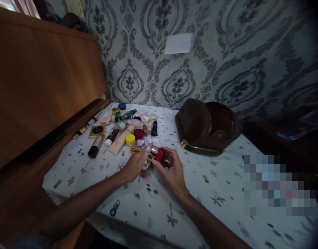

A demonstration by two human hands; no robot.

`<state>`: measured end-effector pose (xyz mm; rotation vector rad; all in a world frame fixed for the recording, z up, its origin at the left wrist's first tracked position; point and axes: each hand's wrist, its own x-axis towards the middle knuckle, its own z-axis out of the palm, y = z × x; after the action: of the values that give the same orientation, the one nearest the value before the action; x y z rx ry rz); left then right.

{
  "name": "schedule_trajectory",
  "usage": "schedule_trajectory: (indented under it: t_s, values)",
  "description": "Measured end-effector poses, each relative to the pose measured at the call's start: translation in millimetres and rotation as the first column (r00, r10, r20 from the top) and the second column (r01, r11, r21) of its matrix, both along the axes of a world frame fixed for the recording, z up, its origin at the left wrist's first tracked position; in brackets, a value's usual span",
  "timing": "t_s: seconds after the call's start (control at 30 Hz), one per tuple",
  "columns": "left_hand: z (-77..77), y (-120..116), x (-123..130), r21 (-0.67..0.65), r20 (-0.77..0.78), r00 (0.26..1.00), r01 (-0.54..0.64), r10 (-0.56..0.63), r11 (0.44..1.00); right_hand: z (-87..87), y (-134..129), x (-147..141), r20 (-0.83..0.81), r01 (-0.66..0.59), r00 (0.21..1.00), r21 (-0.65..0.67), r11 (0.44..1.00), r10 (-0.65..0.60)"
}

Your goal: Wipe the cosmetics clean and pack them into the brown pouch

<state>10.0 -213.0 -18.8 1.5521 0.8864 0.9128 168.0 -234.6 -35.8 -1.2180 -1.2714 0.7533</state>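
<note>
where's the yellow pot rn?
Head view, left of centre: the yellow pot sits beyond the left hand, right of the beige tube and left of the dark red pot.

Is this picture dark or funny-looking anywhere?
In the head view, the light is dim and the top right corner fades to black; there too, blocky squares hide a patch at right, over the tablecloth; also in the head view, shadow darkens the inside of the brown bag, and any writing on the red container is too small to read.

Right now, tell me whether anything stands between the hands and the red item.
Nothing visible does: the right hand is touching the red item, and the left hand is close on the opposite side.
</note>
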Motion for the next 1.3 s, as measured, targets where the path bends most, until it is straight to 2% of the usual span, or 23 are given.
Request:
schedule_trajectory:
  t_s: [0.13, 0.27, 0.37, 0.53, 0.63, 0.77, 0.87, 1.1, 1.2, 1.3]
  values:
    - [0.6, -1, -2, 0.062, -0.131, 0.990, -0.048, 0.056, 0.997, 4.0, -1, 2, 0.092, 0.035, 0.995, 0.069, 0.997, -0.041]
    - [0.8, -4, -4, 0.233, -0.179, 0.966, -0.140, 0.184, 0.962, 6.9, 0, 5, 0.202, 0.076, 0.974, 0.144, 0.987, -0.104]
    - [1.4, -5, -6, 0.354, -0.216, 0.950, -0.141, 0.227, 0.925, 6.4, 1, 7, 0.280, 0.085, 0.950, 0.183, 0.979, -0.135]
    - [4.0, -3, -9, 0.554, -0.260, 0.934, -0.065, 0.246, 0.830, 1.9, 1, 7, 0.378, -0.004, 0.923, 0.187, 0.982, -0.068]
    - [6.7, -2, -10, 0.607, -0.274, 0.921, -0.058, 0.277, 0.792, -0.1, 0, 6, 0.399, -0.058, 0.917, 0.195, 0.979, -0.025]
    - [10.2, 1, -13, 0.636, -0.300, 0.894, -0.073, 0.334, 0.768, 0.1, -2, 6, 0.424, -0.165, 0.903, 0.189, 0.968, 0.071]
    - [10.8, 4, -16, 0.624, -0.301, 0.899, -0.068, 0.319, 0.779, 1.9, -4, 5, 0.424, -0.244, 0.890, 0.137, 0.960, 0.166]
    - [7.8, 14, -22, 0.414, -0.201, 0.966, -0.069, 0.165, 0.908, 8.1, -6, 5, 0.346, -0.359, 0.890, 0.128, 0.925, 0.297]
    - [7.5, 17, -23, 0.355, -0.150, 0.980, -0.070, 0.131, 0.932, 9.7, -7, 4, 0.245, -0.389, 0.901, 0.086, 0.917, 0.359]
    - [8.5, 17, -23, 0.349, -0.145, 0.978, -0.093, 0.152, 0.932, 10.9, -8, 3, 0.064, -0.392, 0.918, -0.009, 0.920, 0.392]
